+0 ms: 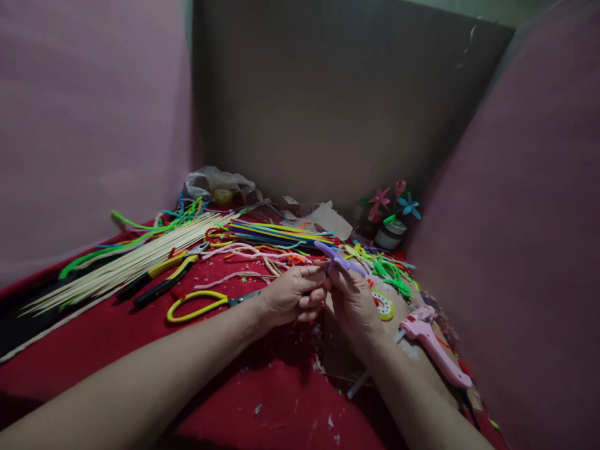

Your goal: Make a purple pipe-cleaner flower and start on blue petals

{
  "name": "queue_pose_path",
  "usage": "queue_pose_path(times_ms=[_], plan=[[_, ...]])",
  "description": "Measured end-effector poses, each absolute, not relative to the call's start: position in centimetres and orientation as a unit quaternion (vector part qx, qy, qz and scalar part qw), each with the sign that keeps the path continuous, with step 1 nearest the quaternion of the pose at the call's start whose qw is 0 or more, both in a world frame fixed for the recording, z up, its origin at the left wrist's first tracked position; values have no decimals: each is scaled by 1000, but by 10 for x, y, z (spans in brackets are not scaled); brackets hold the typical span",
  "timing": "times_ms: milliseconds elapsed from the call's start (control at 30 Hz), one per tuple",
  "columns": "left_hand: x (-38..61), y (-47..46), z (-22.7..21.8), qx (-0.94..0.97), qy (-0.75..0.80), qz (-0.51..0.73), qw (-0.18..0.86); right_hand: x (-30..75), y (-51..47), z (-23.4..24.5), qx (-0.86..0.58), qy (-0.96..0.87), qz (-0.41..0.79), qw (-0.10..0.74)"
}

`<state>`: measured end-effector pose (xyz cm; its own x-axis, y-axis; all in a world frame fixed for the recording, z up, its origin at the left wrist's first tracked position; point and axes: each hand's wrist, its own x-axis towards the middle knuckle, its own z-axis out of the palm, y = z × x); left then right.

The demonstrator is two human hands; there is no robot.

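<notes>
A purple pipe-cleaner shape (338, 257) with petal-like loops rises above my fingertips. My right hand (355, 309) pinches it from below between thumb and fingers. Against those fingers sits my left hand (300, 290), its thumb and index finger pressed together at the base of the purple piece; exactly what they grip there is partly hidden. Below my left wrist lie yellow-handled scissors (199, 305), their blades partly covered by the arm. Under my right hand is a piece of cardboard (340, 347), with a round yellow-rimmed white disc (383, 305) beside the wrist.
Pliers (164, 275) lie by a bundle of wooden sticks (135, 259) on the red cloth (253, 400). Colourful pipe cleaners (281, 232) spread behind my hands. At right rests a pink glue gun (435, 347) with a cord. Farther back, pipe-cleaner flowers (394, 203) stand in a small pot (390, 234).
</notes>
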<state>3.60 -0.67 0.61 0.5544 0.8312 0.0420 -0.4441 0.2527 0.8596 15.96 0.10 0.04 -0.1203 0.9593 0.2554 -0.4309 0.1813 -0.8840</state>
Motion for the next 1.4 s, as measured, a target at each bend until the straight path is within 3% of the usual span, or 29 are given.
queue_pose_path(times_ms=[100,233,300,567,933,1100,1200,1333,1400], plan=[[39,-6,5,518,277,423,690,161,1,-5,-303,-481,560,603],[43,-11,7,616,360,494,496,164,-1,-9,-329,-508,497,622],[45,-14,10,615,366,520,466,164,-4,-8,-323,-522,489,620],[43,-13,10,469,320,458,684,161,-10,-3,-284,-502,607,546],[38,-11,3,361,210,419,806,163,-4,-3,-290,-447,621,576],[38,-13,6,383,202,396,809,165,-5,0,-293,-424,633,579],[41,-16,10,480,290,413,717,165,-5,-2,-302,-415,622,592],[45,-19,7,628,405,478,462,164,-6,-7,-303,-410,610,607],[45,-18,4,657,420,489,391,163,-7,-9,-298,-407,611,611]])
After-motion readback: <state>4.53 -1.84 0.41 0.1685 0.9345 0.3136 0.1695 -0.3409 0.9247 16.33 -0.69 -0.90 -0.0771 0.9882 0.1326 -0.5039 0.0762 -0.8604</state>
